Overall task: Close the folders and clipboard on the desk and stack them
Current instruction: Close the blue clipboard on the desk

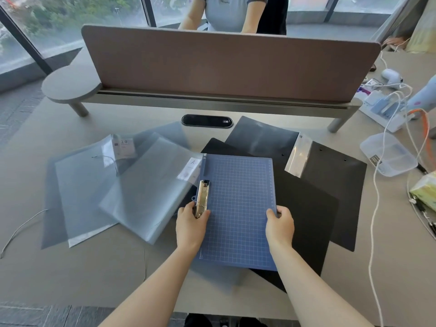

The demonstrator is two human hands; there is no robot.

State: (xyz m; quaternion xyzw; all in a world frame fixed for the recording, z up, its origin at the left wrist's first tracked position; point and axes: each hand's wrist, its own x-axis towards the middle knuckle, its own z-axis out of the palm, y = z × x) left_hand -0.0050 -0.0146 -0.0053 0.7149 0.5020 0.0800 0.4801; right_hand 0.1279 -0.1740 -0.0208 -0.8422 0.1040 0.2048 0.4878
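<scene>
Blue, grid-printed clipboard (238,208) at the middle of the tabletop (94,267), lying flat, its metal clip (202,198) along the left edge. Held at both side edges: left hand (191,226) closed on the left edge of the clipboard, fingers wrapped over the lower end of the clip; right hand (280,224) closed on the right edge, thumb on top, fingers curled beneath. Both grips gripping the clipboard.

Under the clipboard and spreading right of it, a black folder (306,208), opened flat. Farther right of the clipboard and overlapping that one, a second black folder (335,180) with a clear pocket strip (298,156) at its upper corner, also lying open. Left of the clipboard, a translucent grey folder (146,190) with a white label near the clipboard's top left corner, tilted, its edge tucked against the clip side. Farther left of the clipboard, another translucent folder (82,192) with a label marked "20", spread open over a dark sheet.

Beyond the clipboard, a brown divider panel (231,67) across the tabletop. Far right of the clipboard, a clear plastic box (387,156) and white cables (375,208).
</scene>
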